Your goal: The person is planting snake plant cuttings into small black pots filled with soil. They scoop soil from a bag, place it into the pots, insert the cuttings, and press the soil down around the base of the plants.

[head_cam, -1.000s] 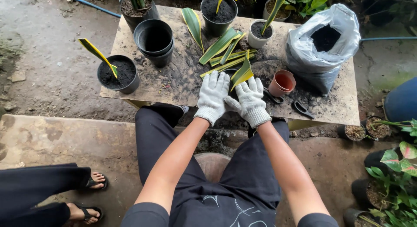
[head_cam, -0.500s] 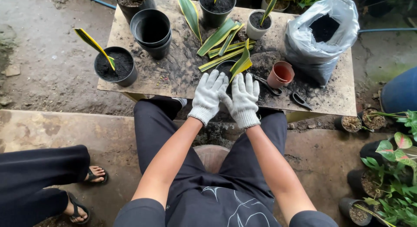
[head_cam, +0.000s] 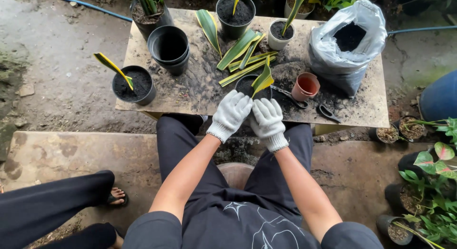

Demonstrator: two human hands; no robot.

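from my feed, the one package on the board point(head_cam: 200, 94) is a grey-white plastic bag point(head_cam: 350, 49) at about 1 o'clock from the hands, slumped and crinkled, its mouth rolled open on dark soil; i see no labels or signs on it. both hands wear white knit gloves. my left hand point(head_cam: 231, 113) and right hand point(head_cam: 267, 120) sit side by side at the near edge of the board, fingers loosely curled, touching each other; i cannot tell whether either one grips anything. just beyond them at 12 o'clock stands a small black pot point(head_cam: 252, 87) filled with dark soil, a short yellow-edged green leaf cutting point(head_cam: 263, 80) standing tilted in it, its lower part hidden by the gloves. loose long leaves point(head_cam: 240, 56) lie fanned on the soil-dusted board past that pot. at 2 o'clock a small terracotta-coloured pot point(head_cam: 305, 86) stands empty, near a dark trowel point(head_cam: 291, 97). at 10 o'clock a stack of empty black pots point(head_cam: 169, 49) stands, and at 9 o'clock another black pot with a yellow leaf point(head_cam: 133, 83). another person's sandalled foot point(head_cam: 115, 196) shows at 7 o'clock.
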